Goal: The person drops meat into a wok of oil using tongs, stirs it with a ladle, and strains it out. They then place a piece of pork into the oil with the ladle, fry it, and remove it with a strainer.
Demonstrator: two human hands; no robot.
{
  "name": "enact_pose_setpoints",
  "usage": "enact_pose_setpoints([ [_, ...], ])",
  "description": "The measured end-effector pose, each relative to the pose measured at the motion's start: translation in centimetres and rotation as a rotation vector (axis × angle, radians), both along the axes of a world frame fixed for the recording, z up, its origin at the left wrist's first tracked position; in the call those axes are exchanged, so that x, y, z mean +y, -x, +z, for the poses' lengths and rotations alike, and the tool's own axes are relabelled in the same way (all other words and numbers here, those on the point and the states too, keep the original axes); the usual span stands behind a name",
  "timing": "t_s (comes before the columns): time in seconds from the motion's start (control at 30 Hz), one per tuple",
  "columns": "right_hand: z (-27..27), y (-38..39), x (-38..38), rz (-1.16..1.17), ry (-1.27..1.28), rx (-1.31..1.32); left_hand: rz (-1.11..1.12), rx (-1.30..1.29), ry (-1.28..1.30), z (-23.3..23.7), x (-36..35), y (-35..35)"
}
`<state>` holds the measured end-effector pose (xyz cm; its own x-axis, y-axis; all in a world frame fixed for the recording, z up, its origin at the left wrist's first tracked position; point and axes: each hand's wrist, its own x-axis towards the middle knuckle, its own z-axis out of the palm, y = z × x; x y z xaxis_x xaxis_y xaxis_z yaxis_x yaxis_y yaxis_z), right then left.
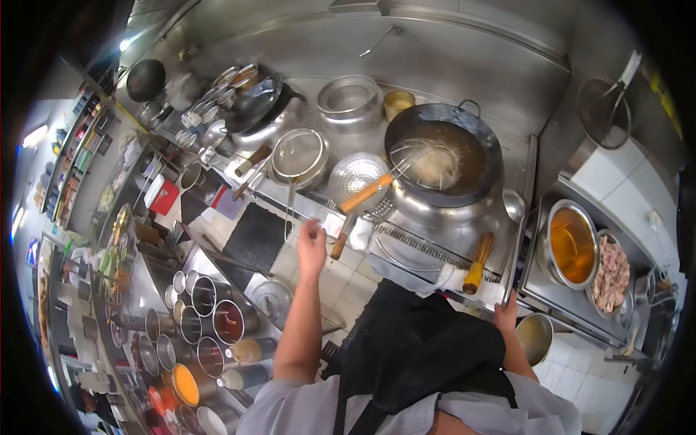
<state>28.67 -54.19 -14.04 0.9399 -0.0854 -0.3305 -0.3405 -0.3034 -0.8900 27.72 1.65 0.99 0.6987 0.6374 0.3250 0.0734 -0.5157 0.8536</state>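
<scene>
My left hand (pixel 312 245) is raised in front of the stove, fingers loosely bent and slightly apart, with nothing visible in it. Close by are the wire handle of a round mesh strainer (pixel 299 154) and a wooden-handled tool (pixel 338 245). My right hand (pixel 505 313) is low at the stove's front right corner, its fingers mostly hidden. A wire skimmer (pixel 371 194) with a wooden handle reaches into a black wok (pixel 444 190), where pale food (pixel 435 168) sits in brown oil. A perforated ladle (pixel 358 177) lies left of the wok. A bamboo brush (pixel 478 262) rests at the front edge.
On the right counter stand a steel bowl of amber liquid (pixel 573 243) and a tray of raw meat pieces (pixel 611 275). A second wok (pixel 255 105) is at the back left. Several sauce containers (pixel 228 321) and squeeze bottles (pixel 250 351) crowd the left counter. A pot (pixel 534 339) stands below right.
</scene>
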Motion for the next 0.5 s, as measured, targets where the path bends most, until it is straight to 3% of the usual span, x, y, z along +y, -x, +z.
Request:
enact_pose_setpoints([
  [0.07,-3.7,0.4,0.6,0.078,0.716,-0.547,0.086,-0.048,-0.09,-0.3,4.5,-2.6],
  [0.1,-3.0,0.4,1.7,0.083,0.716,-0.545,0.178,0.041,-0.096,-0.8,6.9,-3.6],
  [0.17,0.1,1.0,4.7,0.021,0.708,0.214,0.331,0.232,-0.149,-2.9,11.3,-4.4],
  [0.23,0.3,0.8,6.1,0.029,0.779,0.272,0.383,0.433,-0.142,-5.9,15.1,-4.5],
  [0.3,-0.1,0.9,6.8,0.079,0.866,0.338,0.352,0.597,-0.06,-11.9,19.4,-4.2],
  [0.33,-0.7,0.6,6.5,0.035,0.861,0.349,0.241,0.556,0.127,-15.0,21.7,-4.0],
  [0.37,-1.3,0.3,6.1,0.175,0.881,0.384,0.199,0.407,0.157,-17.7,22.7,-4.1],
  [0.43,-2.4,-1.1,4.6,0.4,0.92,0.452,0.047,0.452,0.81,-10.5,19.6,-4.4],
  [0.47,-0.8,-2.2,4.6,0.485,0.909,0.465,0.003,0.464,0.803,-10.3,20.0,-5.1],
  [0.5,-1.0,-2.8,3.8,0.495,0.937,0.267,-0.079,0.337,0.865,-10.3,20.4,-5.8],
])
